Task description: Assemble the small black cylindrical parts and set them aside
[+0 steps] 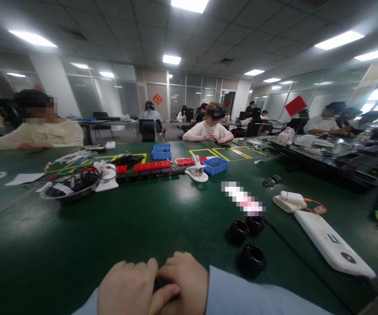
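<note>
At the bottom of the view my left hand (128, 286) and my right hand (189, 278) are pressed together over the table's near edge. The fingers of both are curled round a small dark object (158, 284), of which only a sliver shows between them; its kind is hidden. To the right of my hands several black, hollow, ring-shaped parts stand on the green tabletop (126, 227): a near one (253, 259), one farther off (239, 230), and another (255, 224) touching or close behind it.
A lit phone (243, 199), a black cable and a white device (335, 243) lie to the right. Across the table run red-and-black blocks (152, 166), a metal bowl (69, 192) of parts, a white stand (105, 175) and blue bins (215, 165). People sit beyond.
</note>
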Demonstrator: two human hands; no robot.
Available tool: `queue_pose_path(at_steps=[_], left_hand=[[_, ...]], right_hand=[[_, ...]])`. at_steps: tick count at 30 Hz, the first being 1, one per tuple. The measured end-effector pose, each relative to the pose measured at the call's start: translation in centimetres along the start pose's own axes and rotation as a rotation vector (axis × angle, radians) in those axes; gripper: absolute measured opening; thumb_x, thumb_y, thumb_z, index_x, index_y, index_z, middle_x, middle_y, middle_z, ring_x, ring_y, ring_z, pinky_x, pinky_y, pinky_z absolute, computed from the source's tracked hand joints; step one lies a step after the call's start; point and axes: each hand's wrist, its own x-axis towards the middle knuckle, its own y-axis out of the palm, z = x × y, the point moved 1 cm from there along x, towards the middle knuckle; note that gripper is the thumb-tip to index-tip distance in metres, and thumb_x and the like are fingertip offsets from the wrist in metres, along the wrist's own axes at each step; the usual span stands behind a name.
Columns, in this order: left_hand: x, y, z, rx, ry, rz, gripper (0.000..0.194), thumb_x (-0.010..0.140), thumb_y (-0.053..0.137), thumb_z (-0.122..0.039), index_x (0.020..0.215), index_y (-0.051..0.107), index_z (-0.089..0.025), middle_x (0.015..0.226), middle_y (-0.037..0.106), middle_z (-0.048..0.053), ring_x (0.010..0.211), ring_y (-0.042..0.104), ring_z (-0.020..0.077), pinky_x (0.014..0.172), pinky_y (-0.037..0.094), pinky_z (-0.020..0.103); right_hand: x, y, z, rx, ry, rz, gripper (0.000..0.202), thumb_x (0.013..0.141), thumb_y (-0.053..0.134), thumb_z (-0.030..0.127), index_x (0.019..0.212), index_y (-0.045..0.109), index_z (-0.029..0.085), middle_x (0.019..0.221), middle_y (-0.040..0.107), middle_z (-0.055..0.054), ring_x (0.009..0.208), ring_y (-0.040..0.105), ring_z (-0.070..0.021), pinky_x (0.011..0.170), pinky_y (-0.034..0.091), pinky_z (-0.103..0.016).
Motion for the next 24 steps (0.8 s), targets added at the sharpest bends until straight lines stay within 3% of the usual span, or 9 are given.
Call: queue_pose_path(at_steps=[3,6,10,15,18,20,22,24], left_hand=[[0.2,-1.4,0.4,0.009,-0.018,0.077,0.049,0.075,0.045,-0.062,0.072,0.062,-0.017,0.066,0.064,0.009,0.067,0.061,0.0289,0.067,0.044,0.042],[0.4,-3.1,1.1,-0.064,0.080,0.091,0.043,0.072,0.053,-0.059,0.078,0.063,-0.018,0.079,0.065,0.009,0.079,0.059,0.0299,0.084,0.037,0.052],[0.5,-4.2,2.1,-0.322,0.383,0.188,0.025,0.068,0.065,-0.033,0.092,0.063,-0.028,0.095,0.063,0.000,0.093,0.056,0.0210,0.105,0.017,0.046],[0.4,-3.7,3.0,-0.376,0.429,0.315,0.050,0.062,0.057,-0.009,0.104,0.060,-0.036,0.103,0.061,-0.004,0.101,0.054,0.0196,0.107,0.009,0.050],[0.5,-3.7,2.8,-0.334,0.429,0.360,0.052,0.063,0.054,-0.003,0.103,0.060,-0.036,0.103,0.061,-0.004,0.099,0.054,0.0177,0.106,0.015,0.047],[0.7,-3.9,2.5,-0.276,0.416,0.377,0.049,0.066,0.054,-0.002,0.101,0.062,-0.034,0.100,0.061,-0.002,0.096,0.054,0.0189,0.098,0.030,0.043],[0.9,-4.3,2.0,-0.209,0.374,0.403,0.038,0.069,0.057,-0.006,0.098,0.064,-0.030,0.095,0.061,0.001,0.093,0.054,0.0218,0.084,0.041,0.037],[1.2,-4.4,1.6,-0.162,0.308,0.418,0.021,0.073,0.061,-0.016,0.092,0.066,-0.023,0.091,0.062,0.004,0.088,0.055,0.0240,0.076,0.044,0.035]], right_hand=[[-0.3,-0.1,0.1,0.065,-0.018,-0.034,0.052,0.059,0.068,0.057,0.098,0.059,0.024,0.081,0.061,-0.001,0.073,0.053,-0.0183,0.066,0.037,-0.029],[-0.4,0.3,-0.1,0.107,-0.005,-0.095,0.059,0.055,0.069,0.058,0.100,0.056,0.022,0.086,0.062,-0.001,0.076,0.054,-0.0191,0.067,0.036,-0.029],[-0.3,0.7,-0.2,0.034,0.022,-0.094,0.052,0.056,0.069,0.057,0.092,0.058,0.021,0.086,0.061,-0.002,0.077,0.053,-0.0203,0.066,0.035,-0.030],[-0.5,-0.1,0.0,0.015,-0.053,-0.037,0.045,0.065,0.065,0.056,0.096,0.058,0.024,0.086,0.060,-0.001,0.077,0.052,-0.0188,0.062,0.032,-0.029],[-0.6,-0.5,0.1,0.009,-0.060,0.015,0.042,0.067,0.065,0.054,0.097,0.059,0.024,0.087,0.060,-0.001,0.079,0.052,-0.0188,0.062,0.031,-0.029],[-0.5,-0.4,0.1,0.008,-0.049,0.023,0.042,0.067,0.065,0.055,0.096,0.060,0.024,0.086,0.060,-0.001,0.079,0.052,-0.0187,0.062,0.030,-0.029],[-0.4,-0.1,0.1,0.019,-0.025,0.006,0.042,0.067,0.064,0.058,0.092,0.061,0.024,0.084,0.060,-0.001,0.078,0.051,-0.0183,0.062,0.030,-0.029],[-0.3,0.2,0.1,0.033,0.014,-0.015,0.044,0.065,0.063,0.061,0.087,0.062,0.022,0.081,0.059,-0.001,0.076,0.051,-0.0181,0.061,0.030,-0.029]])
